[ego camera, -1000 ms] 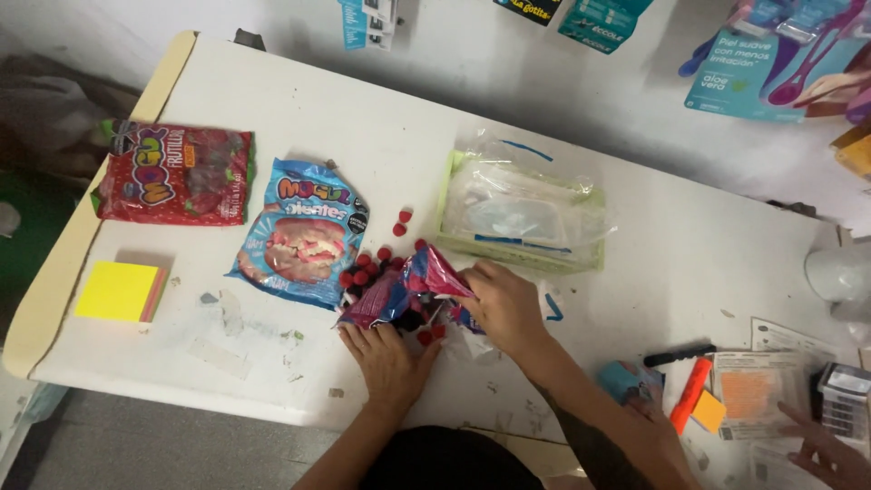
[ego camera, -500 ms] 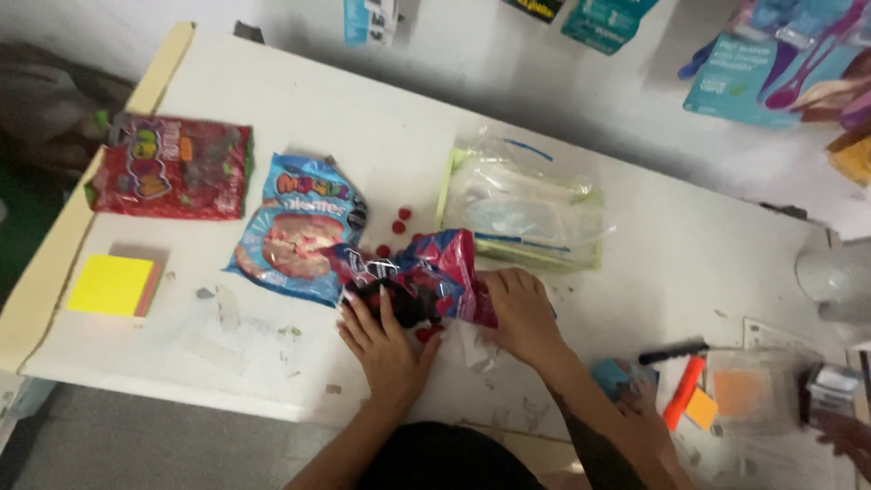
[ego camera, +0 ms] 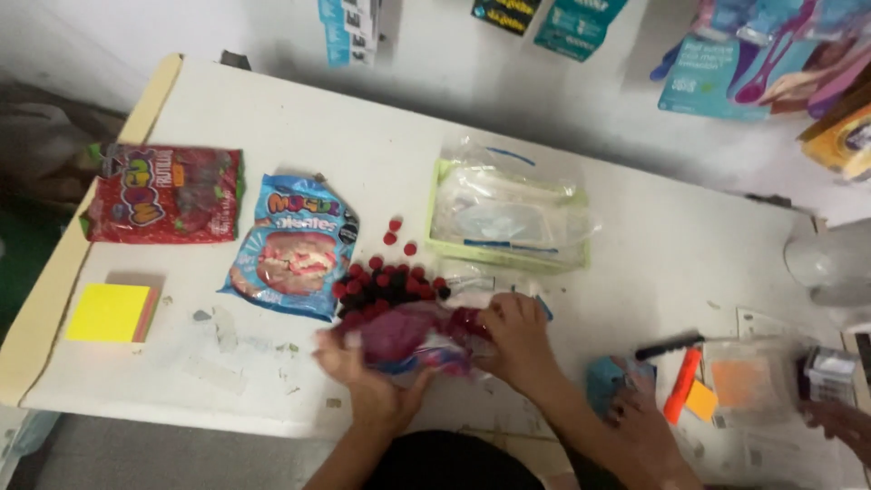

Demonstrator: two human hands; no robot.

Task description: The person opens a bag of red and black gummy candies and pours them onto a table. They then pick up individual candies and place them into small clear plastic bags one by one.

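Both my hands grip a crumpled pink and blue candy bag (ego camera: 413, 338) near the front edge of the white table (ego camera: 299, 145). My left hand (ego camera: 363, 377) holds its left end, and my right hand (ego camera: 517, 336) holds its right end. The bag is blurred. A heap of red and dark round gummies (ego camera: 386, 283) lies on the table just behind the bag, with three loose red ones (ego camera: 397, 234) a little farther back.
A blue candy bag (ego camera: 292, 247) and a red candy bag (ego camera: 165, 195) lie to the left, with a yellow sticky-note pad (ego camera: 109, 313) in front. A stack of clear zip bags on a green tray (ego camera: 508, 218) is behind. Another person's hands (ego camera: 640, 417) and an orange marker (ego camera: 680, 386) are at right.
The bag has come down toward the table's front edge and lies flatter between my hands. More gummies now lie heaped on the table behind it.
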